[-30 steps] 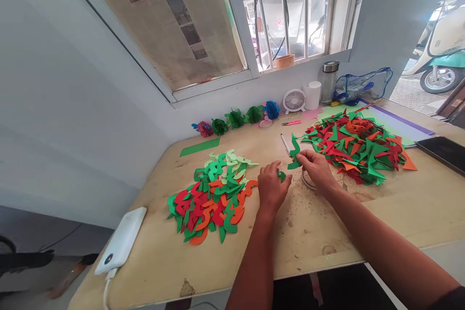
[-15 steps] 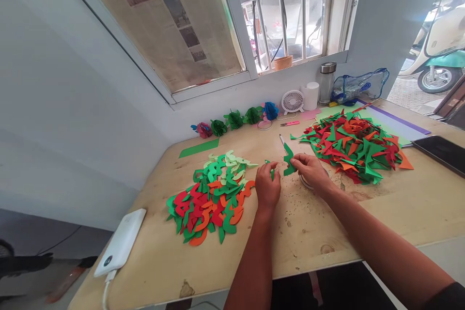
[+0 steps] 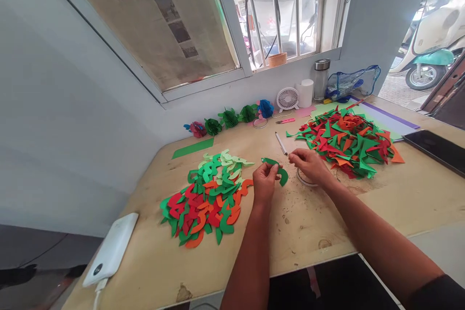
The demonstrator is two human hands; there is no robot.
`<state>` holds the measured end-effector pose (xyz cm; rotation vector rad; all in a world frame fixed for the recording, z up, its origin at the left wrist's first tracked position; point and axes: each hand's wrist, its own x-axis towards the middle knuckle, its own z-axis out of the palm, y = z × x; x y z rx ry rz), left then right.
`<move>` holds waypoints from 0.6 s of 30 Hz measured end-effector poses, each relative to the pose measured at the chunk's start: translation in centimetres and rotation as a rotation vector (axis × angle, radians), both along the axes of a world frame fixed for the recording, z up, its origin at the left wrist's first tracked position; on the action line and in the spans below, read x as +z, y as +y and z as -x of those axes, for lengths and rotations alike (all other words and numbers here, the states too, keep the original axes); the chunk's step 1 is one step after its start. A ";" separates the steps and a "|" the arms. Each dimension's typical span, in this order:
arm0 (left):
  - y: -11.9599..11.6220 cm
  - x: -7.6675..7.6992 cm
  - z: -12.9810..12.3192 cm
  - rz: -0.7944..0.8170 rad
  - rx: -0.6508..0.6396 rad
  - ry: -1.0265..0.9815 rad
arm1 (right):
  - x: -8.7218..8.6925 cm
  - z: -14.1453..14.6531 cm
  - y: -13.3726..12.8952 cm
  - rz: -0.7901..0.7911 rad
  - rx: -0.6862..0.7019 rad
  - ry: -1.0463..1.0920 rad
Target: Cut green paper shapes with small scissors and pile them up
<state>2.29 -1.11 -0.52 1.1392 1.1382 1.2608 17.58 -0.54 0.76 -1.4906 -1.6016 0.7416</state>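
Curving out of the left hand [image 3: 264, 179], a green paper piece [image 3: 283, 176] is gripped between thumb and fingers, over the table [image 3: 156, 271] and between 2 piles. The right hand [image 3: 308, 164] is just beside it, fingers drawn together; I cannot tell whether they pinch anything small. A pale ring [image 3: 301, 178] lies partly hidden under that hand, and a white pen [image 3: 281, 144] lies near its fingertips. Left of the hands spreads a pile of curved cutouts [image 3: 198, 198] in red, orange and 2 or more greens; to the right rises a heap of pointed scraps [image 3: 345, 140], with a dark phone [image 3: 441, 150] beyond it. Farther back are pink snips [image 3: 285, 121], a row of 5 paper ornaments [image 3: 229, 118] and a small white fan [image 3: 287, 100]. A white power bank [image 3: 111, 249] lies at the table's left edge.
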 end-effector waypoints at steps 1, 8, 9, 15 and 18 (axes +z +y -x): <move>-0.1 -0.1 0.0 0.018 -0.051 0.049 | 0.1 -0.5 0.2 -0.007 -0.089 -0.079; -0.8 -0.4 -0.6 -0.099 -0.077 0.577 | 0.6 -2.1 0.2 0.163 -0.250 -0.670; -0.9 -0.4 -0.7 -0.124 -0.023 0.603 | 0.6 -2.0 0.1 0.190 -0.229 -0.711; -1.1 -0.3 -0.9 -0.225 0.032 0.634 | 0.1 -2.1 0.1 0.182 -0.200 -0.772; -1.4 -0.3 -1.3 -0.278 -0.045 0.646 | -0.3 -2.4 0.2 0.152 -0.219 -0.770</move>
